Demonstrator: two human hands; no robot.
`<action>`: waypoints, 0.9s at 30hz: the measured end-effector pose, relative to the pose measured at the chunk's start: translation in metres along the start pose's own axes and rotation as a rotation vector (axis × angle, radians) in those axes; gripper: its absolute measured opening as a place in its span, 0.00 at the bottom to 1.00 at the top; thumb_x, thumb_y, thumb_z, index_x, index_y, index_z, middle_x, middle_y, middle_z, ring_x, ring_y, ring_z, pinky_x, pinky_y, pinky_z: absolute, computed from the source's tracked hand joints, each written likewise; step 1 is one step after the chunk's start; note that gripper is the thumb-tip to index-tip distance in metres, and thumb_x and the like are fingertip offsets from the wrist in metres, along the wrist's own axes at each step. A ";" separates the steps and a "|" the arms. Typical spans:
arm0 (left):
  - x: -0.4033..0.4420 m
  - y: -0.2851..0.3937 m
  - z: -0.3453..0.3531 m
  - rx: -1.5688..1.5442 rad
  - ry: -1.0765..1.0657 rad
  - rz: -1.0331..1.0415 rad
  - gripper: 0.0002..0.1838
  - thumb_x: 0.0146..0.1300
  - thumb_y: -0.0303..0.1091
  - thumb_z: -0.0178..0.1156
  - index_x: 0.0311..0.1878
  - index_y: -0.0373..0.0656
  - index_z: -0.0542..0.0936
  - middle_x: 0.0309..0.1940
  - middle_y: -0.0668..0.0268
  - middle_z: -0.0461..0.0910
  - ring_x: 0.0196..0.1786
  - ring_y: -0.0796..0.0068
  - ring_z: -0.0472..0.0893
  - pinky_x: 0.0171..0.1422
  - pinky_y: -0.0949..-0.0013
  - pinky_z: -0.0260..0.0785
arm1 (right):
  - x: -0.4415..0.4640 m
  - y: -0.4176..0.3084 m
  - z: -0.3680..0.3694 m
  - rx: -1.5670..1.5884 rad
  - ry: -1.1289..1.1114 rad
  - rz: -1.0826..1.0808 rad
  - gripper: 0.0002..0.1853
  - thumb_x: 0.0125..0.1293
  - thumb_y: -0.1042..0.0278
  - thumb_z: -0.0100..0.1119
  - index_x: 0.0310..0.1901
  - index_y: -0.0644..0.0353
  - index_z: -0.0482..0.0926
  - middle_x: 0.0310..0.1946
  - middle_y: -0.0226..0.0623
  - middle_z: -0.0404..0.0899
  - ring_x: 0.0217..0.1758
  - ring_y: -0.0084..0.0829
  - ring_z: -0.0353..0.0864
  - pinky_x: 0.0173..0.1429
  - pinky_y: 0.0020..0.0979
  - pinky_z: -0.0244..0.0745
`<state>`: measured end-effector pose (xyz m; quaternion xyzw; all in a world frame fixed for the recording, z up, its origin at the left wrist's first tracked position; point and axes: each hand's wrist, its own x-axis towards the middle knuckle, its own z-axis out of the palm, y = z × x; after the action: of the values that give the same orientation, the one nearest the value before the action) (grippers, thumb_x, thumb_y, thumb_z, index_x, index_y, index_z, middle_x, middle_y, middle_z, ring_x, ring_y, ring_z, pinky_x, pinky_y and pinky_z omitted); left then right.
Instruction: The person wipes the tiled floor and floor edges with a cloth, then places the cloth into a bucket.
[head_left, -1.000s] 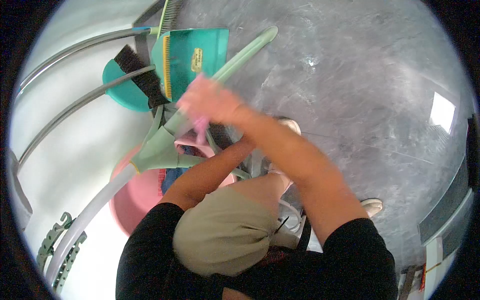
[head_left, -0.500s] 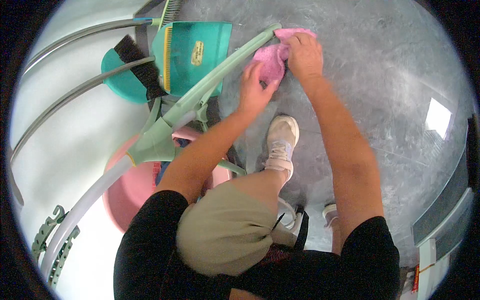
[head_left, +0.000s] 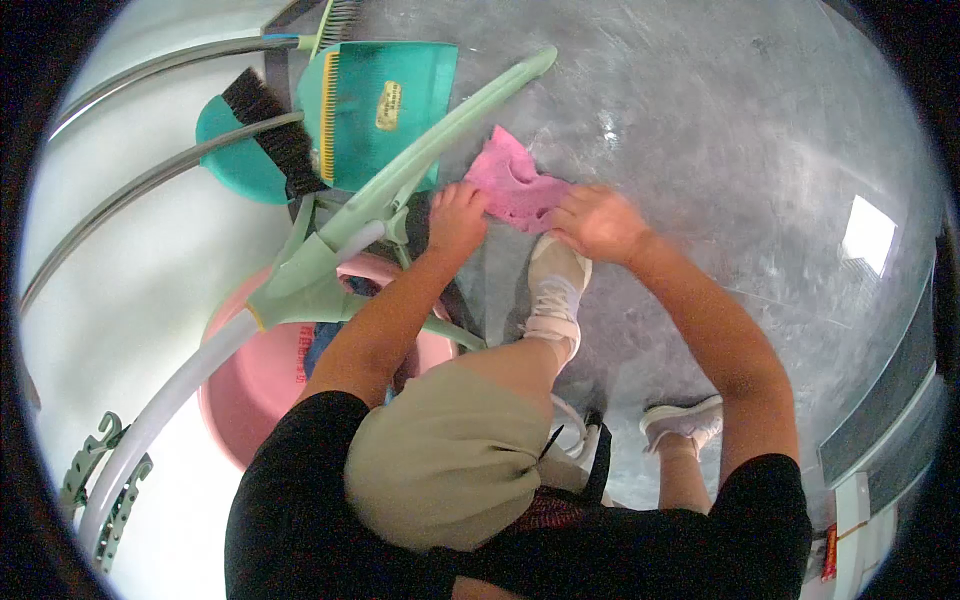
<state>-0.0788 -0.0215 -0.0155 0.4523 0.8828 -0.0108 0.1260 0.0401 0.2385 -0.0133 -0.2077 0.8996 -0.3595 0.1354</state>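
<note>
Between my two hands a pink cloth is stretched, partly creased, just in front of my shoe. My left hand grips the cloth's left edge with closed fingers. At its lower right corner my right hand pinches the fabric, slightly blurred. Whether the cloth touches the floor I cannot tell. Left of it runs the leg of a light green stand, which the hands do not touch.
A teal dustpan and a broom with black bristles are at the upper left. Below them a pink basin holds dark fabric, partly under the green stand. Green clip hangers are at lower left. Grey floor extends to the right.
Both hands have drawn the cloth back from the tip of the green leg toward my shoe. Bunched before, it is now more spread out between them.
</note>
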 end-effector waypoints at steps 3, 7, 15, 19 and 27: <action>-0.005 0.014 -0.009 -0.130 0.144 -0.087 0.10 0.48 0.25 0.58 0.36 0.45 0.77 0.40 0.63 0.75 0.45 0.54 0.74 0.50 0.52 0.65 | 0.027 -0.014 0.029 0.036 0.386 -0.019 0.19 0.57 0.66 0.54 0.52 0.56 0.75 0.52 0.35 0.77 0.60 0.38 0.74 0.66 0.38 0.67; -0.010 0.008 0.019 -0.223 0.191 -0.367 0.07 0.51 0.26 0.58 0.35 0.43 0.79 0.36 0.60 0.78 0.41 0.53 0.77 0.47 0.55 0.69 | 0.115 -0.007 0.073 -0.053 0.527 -0.058 0.20 0.63 0.65 0.49 0.57 0.53 0.74 0.58 0.42 0.74 0.63 0.38 0.73 0.66 0.38 0.68; -0.018 0.021 0.022 -0.634 0.171 -0.610 0.04 0.55 0.25 0.60 0.35 0.43 0.80 0.33 0.59 0.79 0.38 0.61 0.80 0.44 0.62 0.71 | 0.040 0.107 -0.014 -0.015 0.686 0.392 0.21 0.67 0.69 0.43 0.61 0.58 0.70 0.62 0.40 0.70 0.66 0.43 0.67 0.71 0.38 0.61; -0.024 0.033 0.016 -0.629 0.040 -0.482 0.09 0.55 0.22 0.58 0.40 0.43 0.79 0.37 0.59 0.77 0.40 0.61 0.78 0.46 0.62 0.71 | -0.021 0.169 -0.061 -0.467 0.845 0.500 0.22 0.66 0.69 0.45 0.61 0.61 0.70 0.61 0.46 0.70 0.66 0.48 0.67 0.71 0.42 0.60; 0.070 0.047 -0.062 -0.407 0.363 0.008 0.12 0.57 0.22 0.57 0.45 0.41 0.78 0.40 0.57 0.78 0.43 0.57 0.78 0.50 0.62 0.72 | 0.032 0.083 0.004 -0.450 0.686 0.304 0.18 0.62 0.66 0.50 0.53 0.61 0.74 0.53 0.46 0.74 0.60 0.42 0.71 0.65 0.43 0.64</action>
<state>-0.0939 0.0706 0.0331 0.4157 0.8732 0.2484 0.0542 -0.0097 0.2751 -0.0778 0.0339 0.9688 -0.1786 -0.1686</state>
